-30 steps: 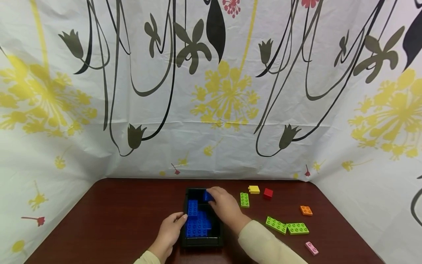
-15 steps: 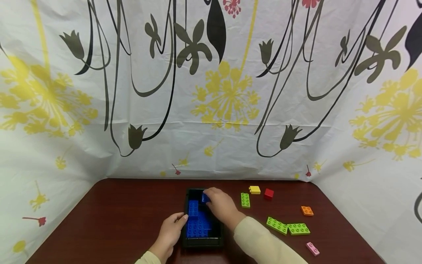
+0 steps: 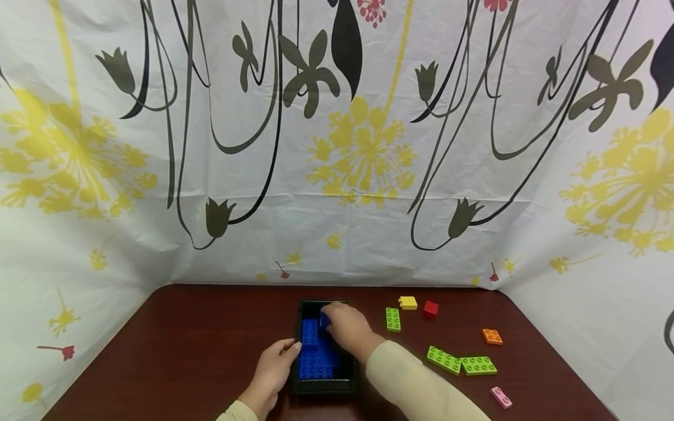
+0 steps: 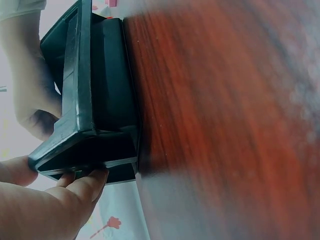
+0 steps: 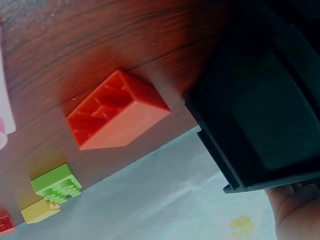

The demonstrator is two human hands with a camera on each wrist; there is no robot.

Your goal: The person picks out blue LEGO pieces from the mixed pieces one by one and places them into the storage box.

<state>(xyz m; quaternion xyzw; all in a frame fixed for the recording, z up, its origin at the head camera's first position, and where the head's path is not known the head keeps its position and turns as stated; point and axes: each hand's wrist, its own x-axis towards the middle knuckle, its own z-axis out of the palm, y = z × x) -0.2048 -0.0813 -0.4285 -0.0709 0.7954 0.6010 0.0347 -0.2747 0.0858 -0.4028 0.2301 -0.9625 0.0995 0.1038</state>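
Observation:
A black bin (image 3: 325, 386) stands on the brown table. My left hand (image 3: 272, 367) grips its left wall, thumb over the rim and fingers against the outside, as the left wrist view shows. Inside lie several blue bricks (image 3: 316, 363), a taller one at the left. At the far end of the bin my right hand (image 3: 350, 327) reaches in from the right and pinches a blue brick (image 3: 323, 319) between thumb and fingers. The hand covers part of that brick, and its underside is hidden. In the right wrist view the right hand shows only at the corner, behind the dark bin wall.
Right of the bin lie green bricks (image 3: 392, 320), a yellow brick (image 3: 408, 303), a red brick (image 3: 430, 309), an orange brick (image 3: 492, 336) and a pink brick (image 3: 501, 397). Another red brick (image 5: 117, 112) lies close to the bin. A patterned cloth (image 3: 337, 251) hangs behind the table.
My right hand has shifted slightly left with the blue brick, toward the taller brick in the bin. The left hand keeps its grip on the bin, which stays in place.

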